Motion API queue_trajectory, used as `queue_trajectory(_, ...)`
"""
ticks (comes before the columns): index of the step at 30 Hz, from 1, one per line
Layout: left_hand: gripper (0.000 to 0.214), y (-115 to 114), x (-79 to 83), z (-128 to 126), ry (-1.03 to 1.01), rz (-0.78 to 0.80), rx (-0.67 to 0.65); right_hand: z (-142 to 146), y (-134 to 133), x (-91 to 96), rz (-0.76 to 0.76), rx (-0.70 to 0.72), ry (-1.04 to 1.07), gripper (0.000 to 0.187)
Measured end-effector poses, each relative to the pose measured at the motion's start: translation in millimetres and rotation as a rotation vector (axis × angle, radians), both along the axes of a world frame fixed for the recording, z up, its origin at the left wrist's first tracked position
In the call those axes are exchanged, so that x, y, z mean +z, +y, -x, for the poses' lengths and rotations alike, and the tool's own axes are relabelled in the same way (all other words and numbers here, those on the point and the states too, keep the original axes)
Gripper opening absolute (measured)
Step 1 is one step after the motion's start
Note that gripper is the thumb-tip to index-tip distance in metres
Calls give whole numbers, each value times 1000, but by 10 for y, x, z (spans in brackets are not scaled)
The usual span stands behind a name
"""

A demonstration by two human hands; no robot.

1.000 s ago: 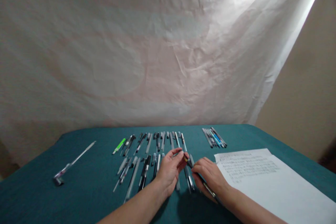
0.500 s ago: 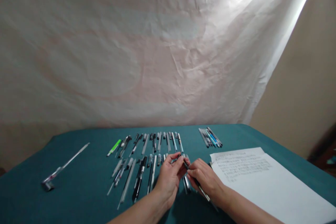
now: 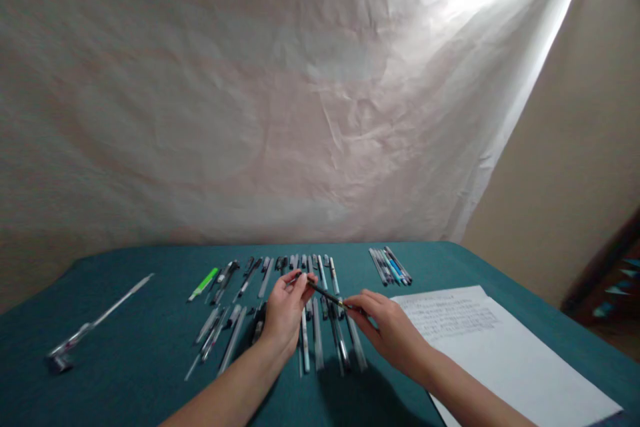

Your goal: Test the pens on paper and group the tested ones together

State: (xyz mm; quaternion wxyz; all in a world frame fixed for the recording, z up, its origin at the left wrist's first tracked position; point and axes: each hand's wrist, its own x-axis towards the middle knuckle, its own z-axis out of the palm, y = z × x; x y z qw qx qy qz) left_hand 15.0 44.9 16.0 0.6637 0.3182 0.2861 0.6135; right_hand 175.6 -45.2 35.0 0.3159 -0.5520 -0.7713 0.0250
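Both hands hold one dark pen (image 3: 324, 293) above the rows of pens. My left hand (image 3: 285, 312) pinches its far end between thumb and fingers. My right hand (image 3: 385, 327) grips the near end, fingers curled round it. The pen lies nearly level between the two hands. Beneath them several pens (image 3: 320, 340) lie side by side in a near row on the teal tablecloth (image 3: 150, 347), and a farther row of several pens (image 3: 260, 270) runs behind.
A green highlighter (image 3: 203, 283) lies at the far row's left end. A small bundle of pens (image 3: 391, 265) sits at the back right. A written sheet of paper (image 3: 480, 347) lies at right, a long clear stick (image 3: 95, 323) at left. A white sheet hangs behind.
Both hands have lifted and shifted left with the pen, which now stretches out level between them. The view has swung slightly right.
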Motion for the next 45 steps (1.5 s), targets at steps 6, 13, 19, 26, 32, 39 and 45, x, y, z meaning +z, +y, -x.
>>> queue_trajectory(6, 33, 14, -155, -25, 146, -107, -83, -183, 131, -37, 145, -210, -204, 24)
queue_trajectory(13, 27, -50, -243, 32, 721, -486, -111, -1115, 541, -130, 259, -737, -219, 28)
queue_trajectory(19, 25, -127, -203, 111, 1149, -744, -49, -1687, 744, -327, 393, -947, -224, 33)
queue_trajectory(26, 23, -142, -210, 140, 1384, -836, -28, -1737, 804, -532, 453, -954, -222, 35)
queue_trajectory(32, 21, -175, -214, 142, 1424, -874, -55, -1549, 738, -409, 350, -872, -264, 32)
queue_trajectory(39, 19, -190, -244, 127, 1453, -893, -64, -601, 427, -308, 429, -268, -7, 39)
queue_trajectory(45, 20, -217, -219, 117, 1453, -903, -63, -88, 212, -457, 477, -195, 50, 52)
